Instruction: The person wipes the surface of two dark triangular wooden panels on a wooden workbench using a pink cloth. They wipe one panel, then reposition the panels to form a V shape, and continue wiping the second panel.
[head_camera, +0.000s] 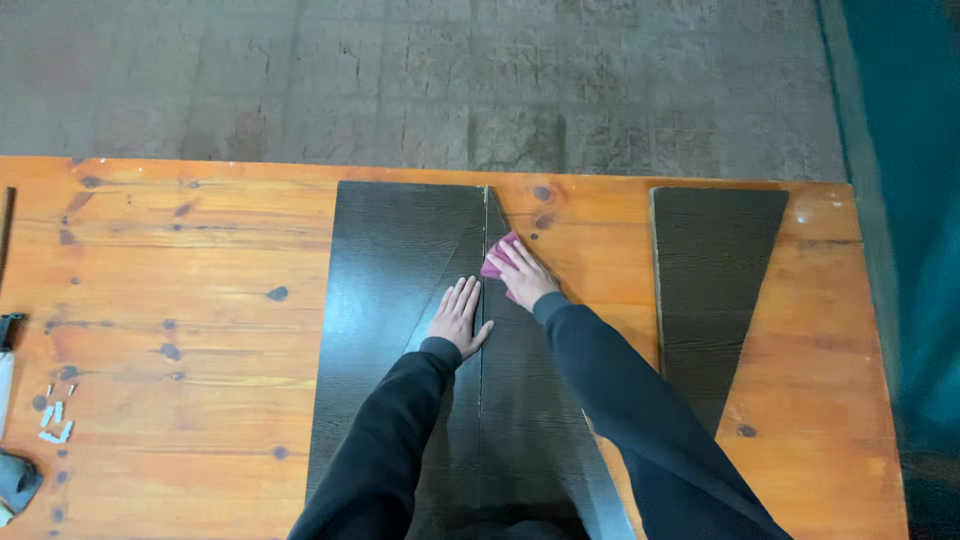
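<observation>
My left hand (458, 315) lies flat, fingers spread, on a dark wood-grain panel (390, 290) resting on the orange wooden table (180, 300). My right hand (522, 275) presses a small purple-pink pad (497, 255) against a second, narrow tapered dark panel (520, 400) that lies alongside the first, near its pointed far end. Both arms are in black sleeves.
A third dark tapered panel (715, 290) lies on the right side of the table. Small white pieces (55, 420) and the ends of some tools (12, 480) sit at the left edge. Beyond the table is grey tiled floor (500, 80); a teal surface (910, 200) runs along the right.
</observation>
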